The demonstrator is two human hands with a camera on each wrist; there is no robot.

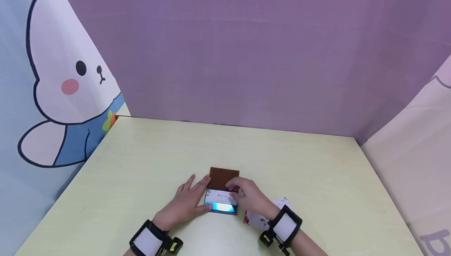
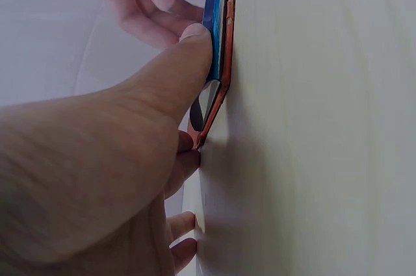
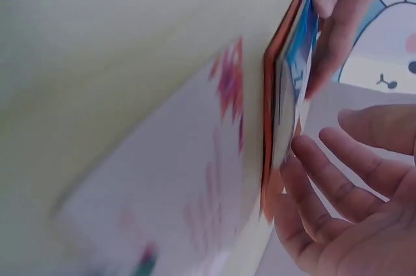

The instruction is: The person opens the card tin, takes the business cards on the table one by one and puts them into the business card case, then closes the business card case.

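Purple walls and a rabbit-print curtain [image 1: 53, 91] enclose a pale yellow-green bench [image 1: 141, 162], where a brown card holder [image 1: 224, 177] lies open near the front edge. On it rests a blue-and-white card [image 1: 221, 203]. At its left side lies the left hand [image 1: 184, 203], fingers straight and spread, thumb pressing the card's near corner. From the right, the right hand [image 1: 248, 197] has its curled fingers on the card. Beneath the right wrist sits a white printed card [image 1: 258, 217], flat on the bench.

Left hand [image 1: 186, 203] flat, fingers spread; right hand [image 1: 246, 197] fingers curled, pinching.
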